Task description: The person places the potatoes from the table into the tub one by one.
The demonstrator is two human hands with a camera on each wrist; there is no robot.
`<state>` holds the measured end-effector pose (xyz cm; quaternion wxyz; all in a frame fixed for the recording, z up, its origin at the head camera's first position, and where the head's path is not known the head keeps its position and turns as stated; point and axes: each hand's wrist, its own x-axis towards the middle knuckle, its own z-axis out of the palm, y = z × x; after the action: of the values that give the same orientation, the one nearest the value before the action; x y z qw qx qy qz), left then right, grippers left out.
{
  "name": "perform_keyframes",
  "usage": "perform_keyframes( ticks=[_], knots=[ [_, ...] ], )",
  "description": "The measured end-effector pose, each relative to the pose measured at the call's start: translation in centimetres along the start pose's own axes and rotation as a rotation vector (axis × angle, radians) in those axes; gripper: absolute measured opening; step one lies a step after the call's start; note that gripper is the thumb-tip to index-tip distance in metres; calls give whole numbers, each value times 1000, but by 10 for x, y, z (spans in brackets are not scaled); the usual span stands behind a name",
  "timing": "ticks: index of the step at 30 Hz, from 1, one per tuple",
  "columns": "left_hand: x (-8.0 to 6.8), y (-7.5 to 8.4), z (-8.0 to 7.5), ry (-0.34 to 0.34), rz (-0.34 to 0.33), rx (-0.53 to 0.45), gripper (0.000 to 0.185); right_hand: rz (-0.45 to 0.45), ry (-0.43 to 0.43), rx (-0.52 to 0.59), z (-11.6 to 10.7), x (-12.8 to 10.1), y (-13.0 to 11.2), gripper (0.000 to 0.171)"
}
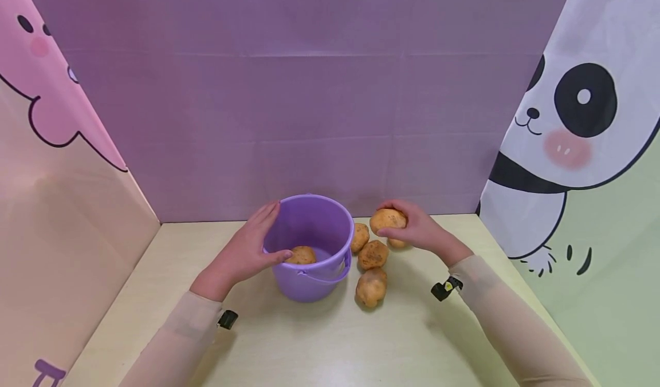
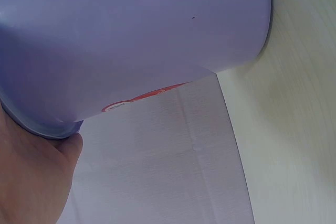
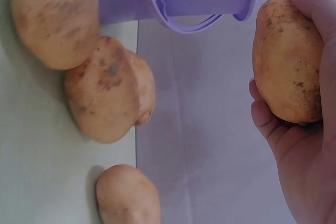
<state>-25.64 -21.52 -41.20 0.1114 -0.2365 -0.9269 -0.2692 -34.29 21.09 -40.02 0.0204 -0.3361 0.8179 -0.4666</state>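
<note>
Head view: potato in bucket

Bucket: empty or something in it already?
Not empty. The bucket stands upright with one potato on its bottom, seen in the head view. The left hand grips its rim.
</note>
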Motion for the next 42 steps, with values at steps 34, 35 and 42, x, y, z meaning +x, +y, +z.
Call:
perform_keyframes(
  ticks=[34, 35, 42],
  knots=[
    [2, 0, 1, 0, 16, -10, 112, -174, -52, -27, 25, 49, -46, 46],
    [2, 0, 1, 0, 16, -9, 111, -175, -54, -31, 26, 51, -47, 46],
    [1, -1, -1, -2, 4, -11, 112, -197, -66, -46, 38, 66, -54, 47]
  ],
)
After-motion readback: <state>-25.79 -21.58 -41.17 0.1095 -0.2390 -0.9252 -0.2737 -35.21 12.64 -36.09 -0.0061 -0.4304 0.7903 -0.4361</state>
